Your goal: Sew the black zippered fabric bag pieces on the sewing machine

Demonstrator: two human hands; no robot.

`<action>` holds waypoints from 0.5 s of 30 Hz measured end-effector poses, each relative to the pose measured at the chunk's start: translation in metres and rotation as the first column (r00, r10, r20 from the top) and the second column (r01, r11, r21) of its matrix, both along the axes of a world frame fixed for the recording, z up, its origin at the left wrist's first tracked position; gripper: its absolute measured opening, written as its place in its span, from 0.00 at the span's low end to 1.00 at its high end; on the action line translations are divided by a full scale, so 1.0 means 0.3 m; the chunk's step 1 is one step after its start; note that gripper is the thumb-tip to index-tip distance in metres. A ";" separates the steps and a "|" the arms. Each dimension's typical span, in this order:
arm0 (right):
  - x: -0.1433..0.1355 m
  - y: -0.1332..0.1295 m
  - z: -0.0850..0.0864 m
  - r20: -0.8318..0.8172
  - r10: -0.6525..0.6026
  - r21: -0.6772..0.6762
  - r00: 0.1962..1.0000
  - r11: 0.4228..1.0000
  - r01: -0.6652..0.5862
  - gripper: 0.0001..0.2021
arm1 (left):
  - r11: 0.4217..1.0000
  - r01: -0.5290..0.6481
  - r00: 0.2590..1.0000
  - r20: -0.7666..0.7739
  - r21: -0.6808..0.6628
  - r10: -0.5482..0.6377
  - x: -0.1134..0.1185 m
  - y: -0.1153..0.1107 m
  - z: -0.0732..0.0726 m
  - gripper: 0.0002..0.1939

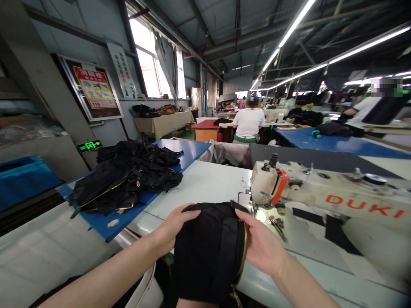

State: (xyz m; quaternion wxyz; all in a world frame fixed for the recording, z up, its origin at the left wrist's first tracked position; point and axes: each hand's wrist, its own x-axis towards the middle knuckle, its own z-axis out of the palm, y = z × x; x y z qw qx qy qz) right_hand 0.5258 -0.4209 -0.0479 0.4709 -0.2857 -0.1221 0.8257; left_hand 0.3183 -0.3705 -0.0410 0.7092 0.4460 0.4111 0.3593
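Between my two hands hangs a black fabric bag piece [205,252] with a gold zipper [244,252] along its right side. My left hand [175,226] grips its upper left edge, thumb on top and the other fingers hidden behind the cloth. At the upper right corner, beside the zipper, my right hand [261,241] pinches the fabric, its thumb on the front. The piece is held in front of the sewing machine table, just left of the sewing machine [298,184], whose needle area is lit.
Black zippered pieces [128,175] lie heaped on a blue tabletop [195,149] at the left. Dark fabric scraps [342,235] lie under the machine arm. A blue crate [28,182] stands far left. A person in a white shirt [248,122] sits ahead, back turned.
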 end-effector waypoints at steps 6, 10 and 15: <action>-0.013 0.002 -0.007 -0.030 -0.015 -0.087 0.999 0.996 0.012 0.12 | 0.655 0.133 0.800 -0.471 0.744 0.373 -0.006 -0.034 0.003 0.18; -0.033 0.007 -0.019 -0.015 -0.026 -0.083 1.000 0.996 0.025 0.12 | 0.237 0.532 0.745 -0.583 0.813 0.324 0.026 -0.081 0.021 0.18; -0.041 -0.001 -0.027 -0.021 -0.052 -0.133 0.998 0.990 0.048 0.12 | 0.225 0.573 0.731 -0.615 0.788 0.295 0.082 -0.091 -0.002 0.08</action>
